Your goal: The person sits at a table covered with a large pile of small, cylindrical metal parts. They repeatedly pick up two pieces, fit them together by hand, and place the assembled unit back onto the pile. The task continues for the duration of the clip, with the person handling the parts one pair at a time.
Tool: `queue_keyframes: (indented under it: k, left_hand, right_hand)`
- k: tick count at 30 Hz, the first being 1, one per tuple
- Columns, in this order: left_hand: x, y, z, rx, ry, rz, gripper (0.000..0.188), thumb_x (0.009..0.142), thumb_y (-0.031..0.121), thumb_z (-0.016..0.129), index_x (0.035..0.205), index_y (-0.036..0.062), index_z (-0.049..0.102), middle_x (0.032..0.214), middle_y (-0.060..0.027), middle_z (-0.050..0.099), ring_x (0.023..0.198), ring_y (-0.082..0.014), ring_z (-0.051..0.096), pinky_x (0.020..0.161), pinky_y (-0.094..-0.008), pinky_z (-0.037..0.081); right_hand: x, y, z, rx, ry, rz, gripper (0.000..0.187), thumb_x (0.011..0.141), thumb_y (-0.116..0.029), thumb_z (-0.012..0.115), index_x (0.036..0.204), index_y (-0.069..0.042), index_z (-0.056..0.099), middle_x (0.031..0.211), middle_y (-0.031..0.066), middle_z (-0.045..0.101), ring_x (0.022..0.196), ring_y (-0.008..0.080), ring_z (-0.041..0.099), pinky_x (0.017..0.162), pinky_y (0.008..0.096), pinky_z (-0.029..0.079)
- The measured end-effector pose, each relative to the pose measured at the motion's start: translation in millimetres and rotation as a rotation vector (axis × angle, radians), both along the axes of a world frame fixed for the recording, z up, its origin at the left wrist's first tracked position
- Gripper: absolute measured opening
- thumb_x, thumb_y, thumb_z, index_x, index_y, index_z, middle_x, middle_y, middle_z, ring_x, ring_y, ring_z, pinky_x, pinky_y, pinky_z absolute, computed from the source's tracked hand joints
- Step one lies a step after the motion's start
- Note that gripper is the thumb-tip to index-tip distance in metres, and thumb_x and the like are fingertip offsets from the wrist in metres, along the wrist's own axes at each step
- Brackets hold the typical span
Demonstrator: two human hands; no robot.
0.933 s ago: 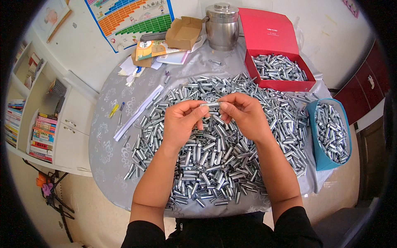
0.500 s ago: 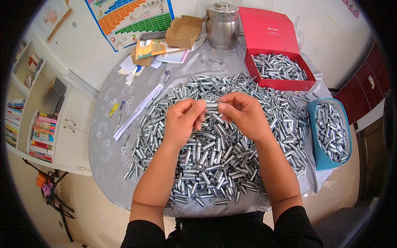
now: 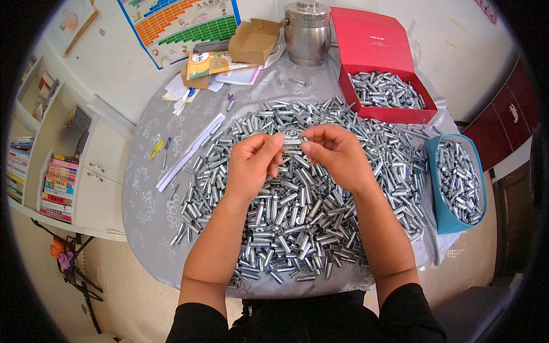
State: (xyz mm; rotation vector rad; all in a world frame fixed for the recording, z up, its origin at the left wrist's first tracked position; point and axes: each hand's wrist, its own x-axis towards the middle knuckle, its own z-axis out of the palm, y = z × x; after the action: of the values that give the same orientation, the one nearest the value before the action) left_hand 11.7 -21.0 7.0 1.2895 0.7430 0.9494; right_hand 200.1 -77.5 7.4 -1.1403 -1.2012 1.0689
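In the head view, a slim silvery metal cylinder is pinched between the two hands. The left hand closes thumb and forefinger on its left end, while the right hand grips the right end with its fingertips. Its long axis runs nearly level from one grip to the other, lying crosswise to the person; the fingers cover both tips, so which end is the head cannot be told. Directly beneath the grip spreads a heap of similar metal cylinders, their axes pointing every way. Beyond the grip and to its right stands an open red box; farther right, a blue bin. Left of the grip, a long white strip slants away from the person.
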Motion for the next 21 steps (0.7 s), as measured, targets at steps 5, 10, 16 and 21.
queue_keyframes:
  k: [5, 10, 16, 21]
  left_hand:
    - [0.2, -0.6, 1.9, -0.008, 0.016, 0.017, 0.031, 0.095, 0.029, 0.062, 0.08, 0.0016, 0.064, 0.065, -0.0001, 0.058, 0.05, -0.0052, 0.049, 0.047, -0.0188, 0.037]
    - [0.2, 1.9, -2.4, 0.019, 0.007, 0.009, 0.031, 0.094, 0.029, 0.062, 0.08, 0.0014, 0.064, 0.065, -0.0003, 0.058, 0.05, -0.0053, 0.049, 0.046, -0.0188, 0.037]
    - [0.1, 1.1, -1.3, 0.016, 0.011, 0.007, 0.03, 0.094, 0.028, 0.063, 0.081, 0.0015, 0.064, 0.066, -0.0008, 0.059, 0.05, -0.0053, 0.049, 0.046, -0.0188, 0.037]
    - [1.3, 1.8, -2.2, 0.025, 0.016, 0.008, 0.03, 0.094, 0.028, 0.062, 0.081, 0.0016, 0.064, 0.066, -0.0009, 0.059, 0.05, -0.0052, 0.049, 0.047, -0.0186, 0.037]
  right_hand:
    - [-1.4, -1.2, 6.0, -0.098, 0.005, -0.002, 0.016, 0.09, -0.009, 0.066, 0.103, 0.001, 0.065, 0.08, 0.0, 0.062, 0.068, 0.0059, 0.054, 0.062, 0.0205, 0.046]
    - [-4.2, 1.5, 1.2, 0.006, 0.073, -0.017, 0.018, 0.089, -0.008, 0.067, 0.103, 0.002, 0.063, 0.078, -0.0006, 0.062, 0.067, 0.0063, 0.055, 0.062, 0.0212, 0.046]
    - [-10.5, 1.5, 1.9, 0.053, 0.08, -0.076, 0.018, 0.089, -0.008, 0.067, 0.104, 0.002, 0.063, 0.078, -0.0003, 0.062, 0.066, 0.0064, 0.055, 0.061, 0.0211, 0.046]
    - [-3.1, 3.4, -5.7, 0.005, 0.053, -0.024, 0.021, 0.089, -0.008, 0.067, 0.107, 0.002, 0.063, 0.082, 0.0014, 0.063, 0.068, 0.0063, 0.055, 0.062, 0.0212, 0.047]
